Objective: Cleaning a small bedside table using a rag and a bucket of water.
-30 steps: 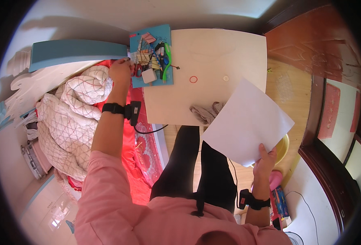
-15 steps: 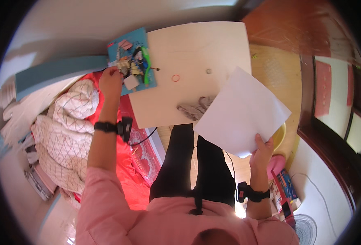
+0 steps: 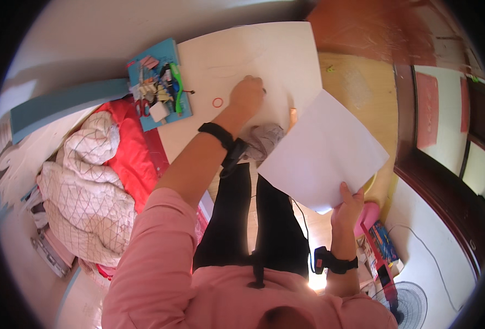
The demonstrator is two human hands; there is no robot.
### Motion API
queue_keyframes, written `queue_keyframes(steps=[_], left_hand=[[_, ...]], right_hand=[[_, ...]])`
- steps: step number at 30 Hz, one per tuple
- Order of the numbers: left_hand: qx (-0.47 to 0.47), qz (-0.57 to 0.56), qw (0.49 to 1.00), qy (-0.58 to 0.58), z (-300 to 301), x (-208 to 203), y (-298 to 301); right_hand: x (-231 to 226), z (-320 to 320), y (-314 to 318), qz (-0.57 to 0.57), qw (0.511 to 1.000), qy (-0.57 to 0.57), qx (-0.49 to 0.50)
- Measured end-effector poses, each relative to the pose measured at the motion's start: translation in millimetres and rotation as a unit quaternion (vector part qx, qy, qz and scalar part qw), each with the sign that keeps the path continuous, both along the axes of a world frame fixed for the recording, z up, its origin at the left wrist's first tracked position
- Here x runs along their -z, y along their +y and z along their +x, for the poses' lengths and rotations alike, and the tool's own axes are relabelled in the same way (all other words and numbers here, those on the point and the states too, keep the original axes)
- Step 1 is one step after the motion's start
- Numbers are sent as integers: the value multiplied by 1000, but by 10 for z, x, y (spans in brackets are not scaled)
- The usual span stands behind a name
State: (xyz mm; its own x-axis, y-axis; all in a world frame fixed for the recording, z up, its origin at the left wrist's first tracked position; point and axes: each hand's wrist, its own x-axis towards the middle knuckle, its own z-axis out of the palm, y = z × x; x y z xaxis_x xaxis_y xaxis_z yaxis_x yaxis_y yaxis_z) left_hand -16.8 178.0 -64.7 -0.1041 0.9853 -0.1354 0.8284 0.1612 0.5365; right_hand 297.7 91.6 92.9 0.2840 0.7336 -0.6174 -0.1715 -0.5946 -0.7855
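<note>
My right hand [image 3: 347, 205] grips a white sheet of paper [image 3: 324, 153] by its near right edge, thumb on top. The sheet is tilted and hides part of the table's right side. My left hand [image 3: 248, 97] is over the white table [image 3: 209, 60] with its fingers curled down. A small dark bit shows at its fingertips, too hidden to name. A red rubber band [image 3: 218, 102] lies to the left of that hand. Under my left wrist, a crumpled grey-brown cloth [image 3: 264, 140] rests at the table's near edge.
At the table's left, a blue book [image 3: 168, 52] carries several small items, including a green pen-like thing [image 3: 177, 88] and red-handled scissors [image 3: 142, 108]. A short orange-tan thing [image 3: 293, 116] shows beside the paper. A checked blanket [image 3: 89, 192] lies left; a fan [image 3: 409, 301] stands lower right.
My left hand has moved right from the pile on the book to the table's middle, where a small grey object lay. My right hand still holds the paper. The view has shifted slightly.
</note>
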Motion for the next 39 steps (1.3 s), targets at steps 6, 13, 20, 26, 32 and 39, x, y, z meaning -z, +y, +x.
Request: queue_keyframes(steps=[6,13,20,26,32,39], left_hand=[[-19,-21,999,21,63,-94,-76],[-60,12,998,-22,142,-167,-253],[-33,-16,999,-20,79,-191,-186],[-347,144,909,-184,-1012,-724,-967],[-533,45,800,-273,-2395,-580,-1386],[-491,0,843,-219,-2185,-645,-1350]], right_hand=[[6,-17,25,-4,999,6,-41],[-27,-261,86,-3,999,1,-45],[-36,-364,56,5,998,-19,-57],[-83,-475,61,17,997,23,-73],[-44,-773,22,1,991,60,-121],[-95,-1133,-4,-19,981,72,-176]])
